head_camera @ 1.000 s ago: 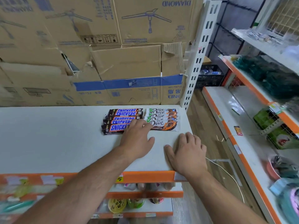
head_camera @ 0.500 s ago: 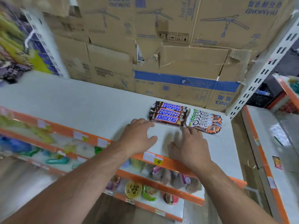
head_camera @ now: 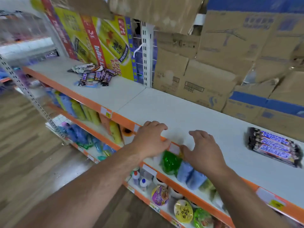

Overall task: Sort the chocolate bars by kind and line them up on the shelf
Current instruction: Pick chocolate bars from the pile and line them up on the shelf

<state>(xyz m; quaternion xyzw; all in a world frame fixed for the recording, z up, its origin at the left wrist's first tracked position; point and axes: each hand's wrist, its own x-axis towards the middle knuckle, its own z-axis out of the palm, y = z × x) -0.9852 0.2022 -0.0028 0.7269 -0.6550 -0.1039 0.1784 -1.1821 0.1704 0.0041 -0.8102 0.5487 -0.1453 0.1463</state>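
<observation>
Jumbled heap of chocolate bars (head_camera: 94, 76) in the upper left, on the shelf (head_camera: 181, 112). They look light and fairly stiff with slick wrappers, so pinch each across its narrow middle. The tidy Snickers row (head_camera: 273, 146) lies at the right edge. Left hand (head_camera: 150, 140) and right hand (head_camera: 203, 150) are at the shelf's front lip, centre frame, fingers loosely spread, holding nothing.

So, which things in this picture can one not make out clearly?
Head view only:
- Loose pile of bars: small and motion-blurred; kinds and count unreadable.
- Snickers row: at the right edge; anything beyond it is cut off.
- Left hand, right hand: backs face the camera; contact with the shelf is hidden.
- Shelf-edge labels: blurred, unreadable.
</observation>
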